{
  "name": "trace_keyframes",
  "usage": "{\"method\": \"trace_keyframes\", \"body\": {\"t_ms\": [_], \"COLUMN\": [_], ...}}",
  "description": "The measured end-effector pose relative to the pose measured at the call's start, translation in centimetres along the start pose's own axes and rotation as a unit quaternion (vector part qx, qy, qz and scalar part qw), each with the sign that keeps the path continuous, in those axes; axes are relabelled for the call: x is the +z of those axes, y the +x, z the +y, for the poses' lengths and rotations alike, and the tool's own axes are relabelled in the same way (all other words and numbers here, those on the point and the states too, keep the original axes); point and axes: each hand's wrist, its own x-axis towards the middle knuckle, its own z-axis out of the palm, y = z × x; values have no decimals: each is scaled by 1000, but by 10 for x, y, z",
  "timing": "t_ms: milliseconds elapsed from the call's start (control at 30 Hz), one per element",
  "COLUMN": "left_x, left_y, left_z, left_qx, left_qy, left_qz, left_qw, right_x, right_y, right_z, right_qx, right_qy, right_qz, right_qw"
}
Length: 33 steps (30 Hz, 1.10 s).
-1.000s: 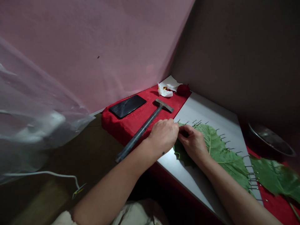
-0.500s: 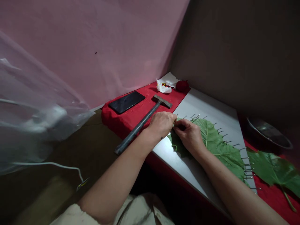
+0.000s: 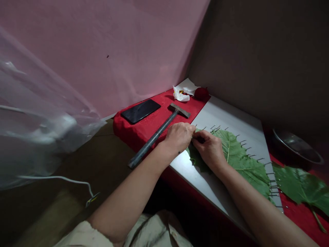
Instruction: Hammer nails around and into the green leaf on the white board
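My left hand (image 3: 180, 135) and my right hand (image 3: 209, 147) meet at the left end of a large green leaf (image 3: 248, 166). Both are closed, fingertips pinched together; whatever small thing they hold there is hidden by the fingers. Beneath the leaf is a white board (image 3: 238, 113), with several nails (image 3: 243, 141) standing up around the leaf's edge. A hammer (image 3: 156, 134) lies just left of my left hand, its head pointing away. My right wrist and forearm cover part of the leaf and the board.
On the red cloth (image 3: 123, 132) lie a black phone (image 3: 141, 111), crumpled white paper (image 3: 182, 96) with small coloured bits, and a round red thing (image 3: 201, 93). At right are a metal bowl (image 3: 298, 145) and another leaf (image 3: 299, 183). Clear plastic (image 3: 51, 151) and a white cable (image 3: 61, 177) are at left.
The whole view has shifted slightly. My hands stay pinched together at the same place by the leaf, and nothing else has visibly moved.
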Motion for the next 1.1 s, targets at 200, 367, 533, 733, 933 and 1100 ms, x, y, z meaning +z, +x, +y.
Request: {"method": "trace_keyframes", "body": {"t_ms": [200,367,533,733,933,1100], "left_x": [0,-1,1,1,-27,-43], "left_y": [-12,-25,-30,-32,-48,-54], "left_z": [-1,-1,-1,1,-11,-40], "left_qx": [-6,-1,2,1,-37,-58], "left_qy": [-29,-40,-44,-36,22,92], "left_qz": [38,45,33,31,63,-11], "left_qw": [999,998,999,999,997,994], "right_x": [-1,-12,-18,-27,-35,-22], "right_y": [2,6,10,12,8,2], "right_z": [-2,-8,-2,4,2,0], "right_qx": [6,31,57,87,109,89], "right_qy": [-43,-91,-26,36,25,17], "right_qz": [0,-51,-82,-95,-70,-69], "right_qw": [999,994,995,991,991,994]}}
